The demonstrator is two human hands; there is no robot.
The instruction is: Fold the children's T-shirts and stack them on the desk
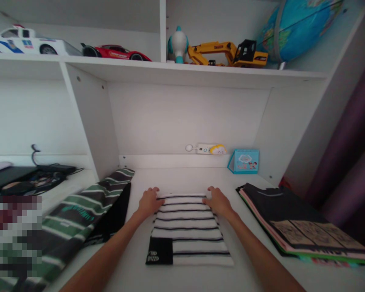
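A folded white garment with thin black stripes and a black patch [188, 229] lies on the white desk [182, 178] in front of me. My left hand [149, 200] rests on its far left corner, fingers curled over the edge. My right hand [218, 201] rests on its far right corner in the same way. Both hands press flat on the cloth and lift nothing.
A green-and-black striped garment [79, 211] lies in a heap at left. A stack of folded clothes [295, 221] sits at right. A small blue box [244, 161] and a power strip [205, 149] stand at the back wall. Toy cars, an excavator and a globe fill the shelf above.
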